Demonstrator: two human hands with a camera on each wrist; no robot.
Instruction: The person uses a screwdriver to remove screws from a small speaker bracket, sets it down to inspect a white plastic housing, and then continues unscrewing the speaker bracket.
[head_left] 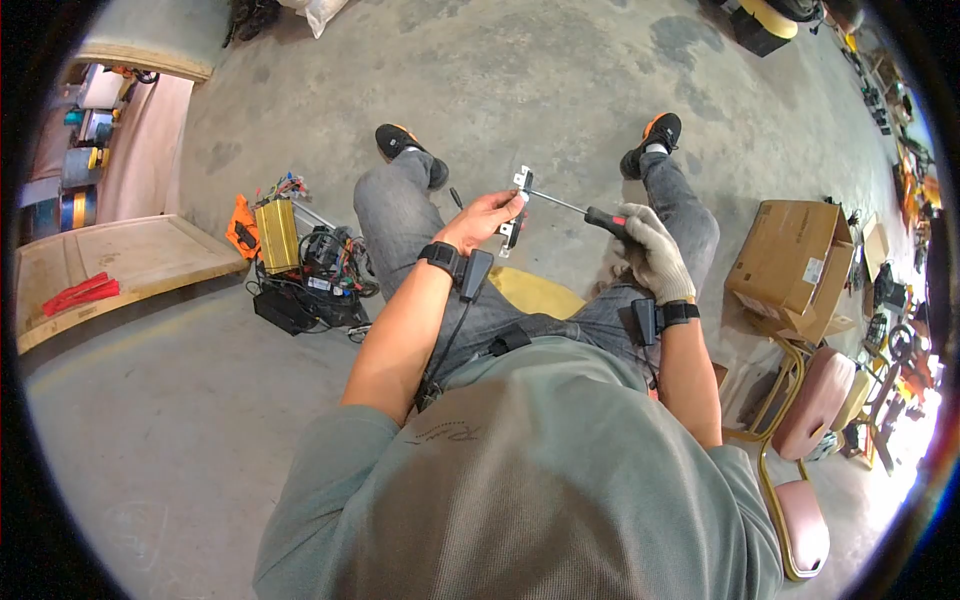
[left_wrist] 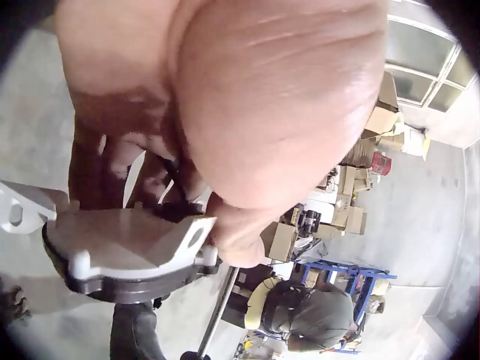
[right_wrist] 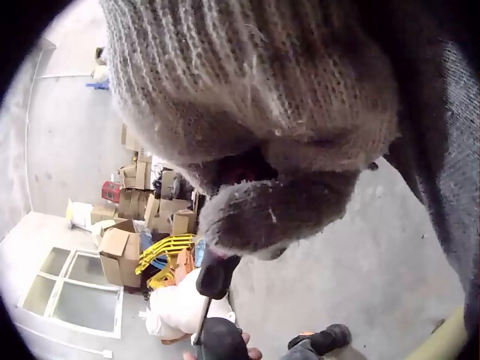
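Observation:
My bare left hand (head_left: pixel 480 222) holds a small black device with white mounting tabs (head_left: pixel 509 238) between thumb and fingers, above the gap between the knees. In the left wrist view the device (left_wrist: pixel 124 244) shows a pale, rounded face, a dark rim and slotted white tabs. My right hand (head_left: pixel 655 255), in a knitted glove, is curled round the black-and-red handle of a screwdriver (head_left: pixel 606 220). Its metal shaft points left, the tip right at the device. The right wrist view shows the screwdriver (right_wrist: pixel 216 277) coming out of the gloved fist, with the device (right_wrist: pixel 223 339) beyond it.
A yellow seat (head_left: pixel 530 292) lies between the thighs. Left on the floor are a gold metal box (head_left: pixel 277 236) and tangled black cables (head_left: pixel 335 265), beside a low wooden panel (head_left: pixel 130 250). Right stand a cardboard box (head_left: pixel 780 250) and a pink-padded chair (head_left: pixel 815 400).

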